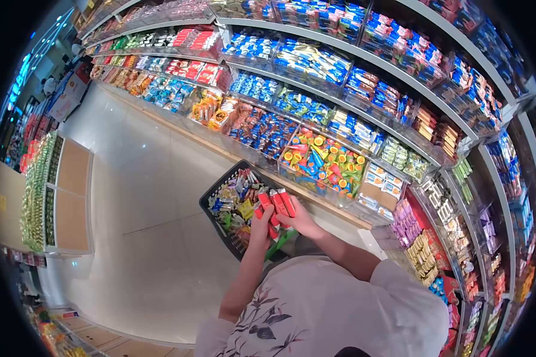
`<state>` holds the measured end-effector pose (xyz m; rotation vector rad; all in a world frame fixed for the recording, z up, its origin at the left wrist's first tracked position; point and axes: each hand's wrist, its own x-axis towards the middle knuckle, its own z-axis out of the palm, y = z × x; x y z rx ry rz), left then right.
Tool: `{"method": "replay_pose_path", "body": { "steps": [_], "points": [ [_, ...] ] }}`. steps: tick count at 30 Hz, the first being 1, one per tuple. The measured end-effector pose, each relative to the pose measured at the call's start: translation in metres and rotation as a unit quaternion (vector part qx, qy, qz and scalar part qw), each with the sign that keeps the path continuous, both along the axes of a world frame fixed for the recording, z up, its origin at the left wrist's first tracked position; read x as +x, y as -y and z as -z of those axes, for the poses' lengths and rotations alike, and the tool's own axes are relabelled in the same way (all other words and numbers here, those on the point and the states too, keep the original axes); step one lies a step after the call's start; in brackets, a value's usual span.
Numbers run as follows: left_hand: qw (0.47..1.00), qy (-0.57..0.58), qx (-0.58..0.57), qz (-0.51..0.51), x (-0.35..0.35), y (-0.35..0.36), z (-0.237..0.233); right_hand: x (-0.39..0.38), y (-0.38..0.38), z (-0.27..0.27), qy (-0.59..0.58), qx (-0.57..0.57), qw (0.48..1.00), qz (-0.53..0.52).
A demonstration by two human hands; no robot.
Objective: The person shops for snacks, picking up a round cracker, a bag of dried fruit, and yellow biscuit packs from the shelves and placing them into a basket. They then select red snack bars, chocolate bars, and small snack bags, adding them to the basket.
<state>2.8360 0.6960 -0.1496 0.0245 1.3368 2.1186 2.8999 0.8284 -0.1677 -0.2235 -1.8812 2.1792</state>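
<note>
Several red packets [277, 204] with white ends are held between my two hands, above the right side of a dark basket. My left hand [263, 218] is wrapped round the packets on the left. From the right, my right hand [299, 218] grips the same bunch. Below them, the dark basket [206, 204] is filled with mixed small wrapped snacks [235, 202], among them blue, yellow and green ones. A green strap or handle [281, 245] shows under my hands at the basket's near edge.
Tiered shelves [315, 83] of wrapped sweets curve round the front and right. A bin of colourful packets [323, 159] stands just beyond the basket. At the left is a display stand [71, 196] with green goods. Pale tiled floor [155, 196] lies between. A person [49, 87] is far back left.
</note>
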Motion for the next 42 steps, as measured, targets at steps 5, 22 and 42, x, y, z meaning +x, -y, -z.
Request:
{"method": "replay_pose_path", "body": {
  "steps": [5,22,42],
  "points": [
    [0.983,0.157,0.085,-0.046,0.002,0.041,0.024,-0.021,0.030,0.058,-0.002,0.087,0.992,0.093],
    [0.972,0.208,0.040,0.100,-0.007,0.090,0.045,-0.062,0.061,0.023,0.033,0.331,0.939,0.088],
    [0.983,0.177,0.022,0.033,-0.149,0.088,0.022,-0.221,0.077,-0.005,-0.017,0.365,0.929,0.057]
  ]
}}
